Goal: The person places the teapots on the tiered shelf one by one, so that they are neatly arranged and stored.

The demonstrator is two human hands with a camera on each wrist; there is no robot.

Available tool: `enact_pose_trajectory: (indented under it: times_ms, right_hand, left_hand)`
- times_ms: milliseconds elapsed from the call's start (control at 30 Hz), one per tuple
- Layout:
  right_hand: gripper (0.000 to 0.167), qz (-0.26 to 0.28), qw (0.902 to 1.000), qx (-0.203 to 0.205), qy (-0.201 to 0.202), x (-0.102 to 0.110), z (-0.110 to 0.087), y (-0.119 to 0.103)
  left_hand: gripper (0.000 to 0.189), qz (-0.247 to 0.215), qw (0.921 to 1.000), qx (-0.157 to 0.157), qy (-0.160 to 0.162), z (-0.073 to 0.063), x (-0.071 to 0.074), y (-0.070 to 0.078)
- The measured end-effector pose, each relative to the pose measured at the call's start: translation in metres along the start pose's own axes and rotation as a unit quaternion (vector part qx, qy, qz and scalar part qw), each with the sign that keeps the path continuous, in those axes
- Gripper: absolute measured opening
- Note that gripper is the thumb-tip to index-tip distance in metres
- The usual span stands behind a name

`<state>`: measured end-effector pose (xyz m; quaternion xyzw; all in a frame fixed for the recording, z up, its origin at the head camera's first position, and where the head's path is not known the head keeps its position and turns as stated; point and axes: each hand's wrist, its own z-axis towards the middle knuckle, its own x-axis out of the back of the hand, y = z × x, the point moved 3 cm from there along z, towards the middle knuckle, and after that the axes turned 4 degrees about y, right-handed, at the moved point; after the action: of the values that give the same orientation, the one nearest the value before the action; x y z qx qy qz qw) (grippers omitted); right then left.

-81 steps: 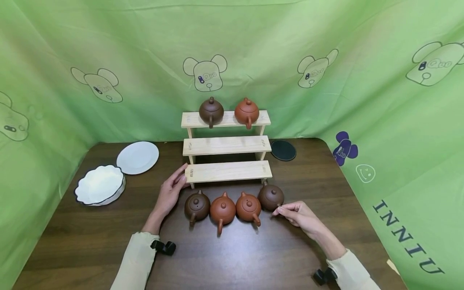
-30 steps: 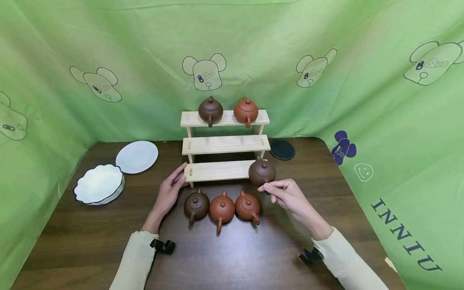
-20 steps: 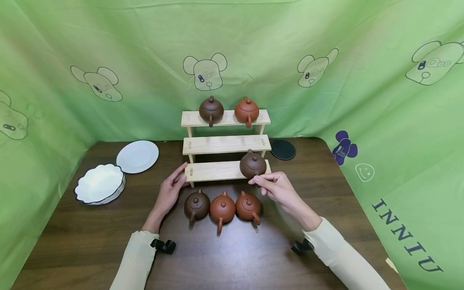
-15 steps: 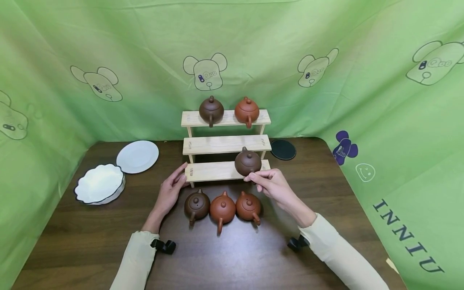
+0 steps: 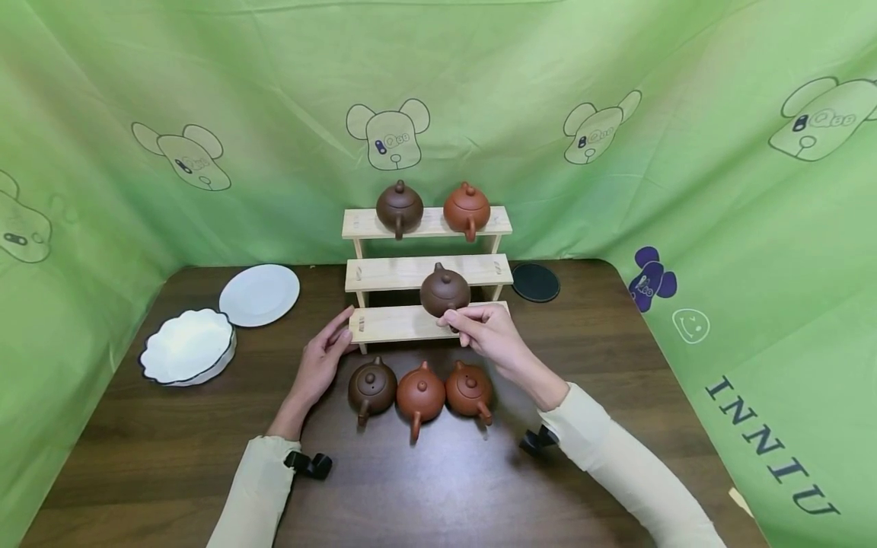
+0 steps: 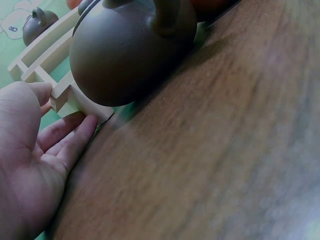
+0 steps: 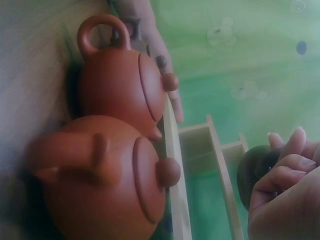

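Note:
My right hand (image 5: 489, 335) pinches the handle of a dark brown teapot (image 5: 444, 291), held above the lowest step of a three-step wooden shelf (image 5: 397, 323). In the right wrist view the fingers cover much of that teapot (image 7: 246, 172). My left hand (image 5: 323, 364) touches the left end of the lowest step; the left wrist view shows its fairly straight fingers (image 6: 82, 132) against the wood. In front of the shelf stand another dark brown teapot (image 5: 372, 390) and two reddish ones, a middle teapot (image 5: 421, 396) and a right teapot (image 5: 469, 390).
On the top step sit a dark brown teapot (image 5: 400, 209) and a reddish teapot (image 5: 467, 210). Left on the table (image 5: 425, 495) are a scalloped white bowl (image 5: 188, 346) and a white plate (image 5: 260, 295). A black round mat (image 5: 536, 282) lies right of the shelf.
My right hand has lifted the dark brown teapot from the table's right side and carried it up and leftward, over the lowest step. The left hand stays at the shelf end.

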<state>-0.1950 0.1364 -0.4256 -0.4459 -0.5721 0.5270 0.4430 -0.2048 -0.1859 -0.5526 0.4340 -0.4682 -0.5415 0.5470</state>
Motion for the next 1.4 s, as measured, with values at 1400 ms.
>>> enact_pose_trajectory:
  times_ms: [1400]
  right_hand:
    - [0.031,0.032,0.9984,0.023,0.04,-0.082,0.065,-0.002]
  left_hand:
    - [0.053,0.0,0.9996,0.029,-0.002,0.004,0.002,-0.01]
